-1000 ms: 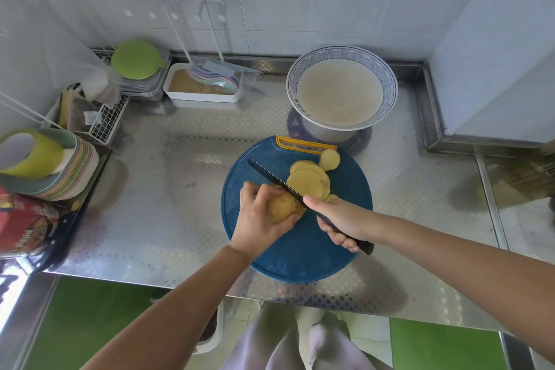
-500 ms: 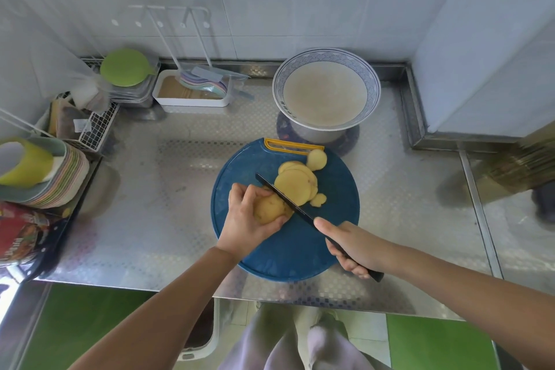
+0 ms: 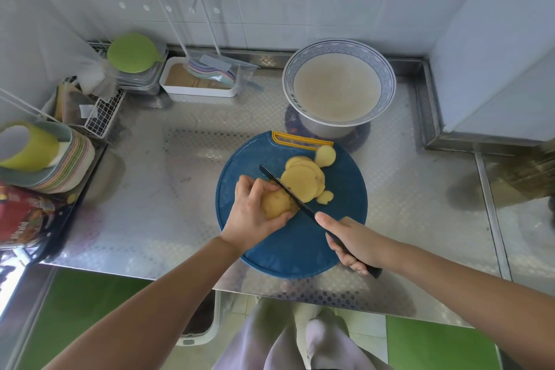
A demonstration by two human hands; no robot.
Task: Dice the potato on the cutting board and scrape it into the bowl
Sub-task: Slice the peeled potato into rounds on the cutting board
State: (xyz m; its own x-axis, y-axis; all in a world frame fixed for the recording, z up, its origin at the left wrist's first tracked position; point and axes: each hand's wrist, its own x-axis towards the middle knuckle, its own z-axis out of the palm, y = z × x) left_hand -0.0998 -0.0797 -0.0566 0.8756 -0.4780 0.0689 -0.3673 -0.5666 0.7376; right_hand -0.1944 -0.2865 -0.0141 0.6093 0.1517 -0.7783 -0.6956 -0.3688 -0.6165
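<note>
Nearest: person's legs [image 3: 285, 339] below the counter [image 3: 180, 195] front edge, green floor either side. Both forearms reach in over that edge. R hand [image 3: 354, 242] is wrapped round the black knife [image 3: 288, 192] handle, one digit laid fwd along the spine, handle end poking out behind the fist near the front-right rim of the board [image 3: 285, 252]. Blade runs diagonally up-left across the board, edge down at the cut face of the potato [image 3: 277, 204]. L hand [image 3: 250, 215] grips the potato from the left, fingers curled over its top. The uncut piece sits approx mid-board, a bit left of centre. Just past the blade on its right lies a fanned pile of slices [image 3: 301, 180], w/ a small piece at its near-right and one round slice further back, just beside the board's yellow handle [image 3: 300, 140]. Left edge of counter: stacked plates [image 3: 72, 165] w/ a yellow-green cup [image 3: 30, 149] on top, then a wire basket [image 3: 102, 119]. Behind the board the bowl [image 3: 339, 46] stands on a dark mat, holding pale cloudy liquid. Along the back wall, left of bowl: white tray [image 3: 198, 94] w/ pastel spoons, green lid [image 3: 132, 52] on a container stack.
</note>
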